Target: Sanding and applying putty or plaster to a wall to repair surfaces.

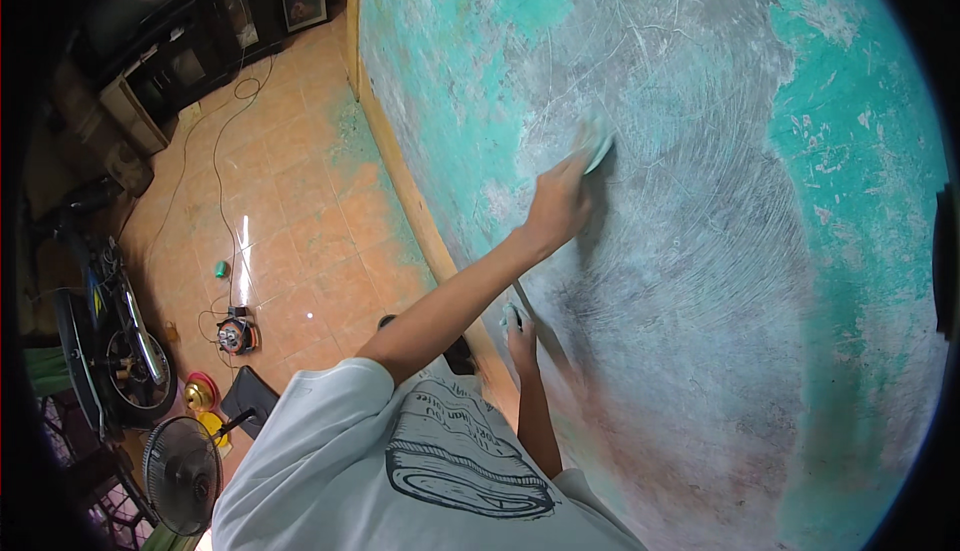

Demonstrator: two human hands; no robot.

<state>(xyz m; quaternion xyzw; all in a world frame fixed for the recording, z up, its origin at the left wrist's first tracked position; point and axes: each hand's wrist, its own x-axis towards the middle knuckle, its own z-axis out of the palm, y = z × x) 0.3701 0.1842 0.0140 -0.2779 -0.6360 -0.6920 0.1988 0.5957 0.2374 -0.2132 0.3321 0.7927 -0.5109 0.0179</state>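
Note:
My left hand point(558, 209) reaches up and across the wall point(690, 191), closed round a thin pale green pad point(600, 146) that lies against the surface. The pad is smeared by motion, and its exact kind does not show. Lower and nearer to me, my right hand point(521, 339) is by the same wall, its fingers bent round a small pale greenish piece point(508, 317) that I cannot make out. The wall has patches of turquoise paint around a broad grey area covered in curved scratch marks.
A tan strip point(395, 166) edges the wall's foot, with green flakes on the tiled floor point(300, 221) beside it. To the left are a cord reel point(236, 335) with trailing cables, a small green object point(221, 269), a motorbike point(120, 351), a fan point(180, 476) and dark cabinets point(185, 66).

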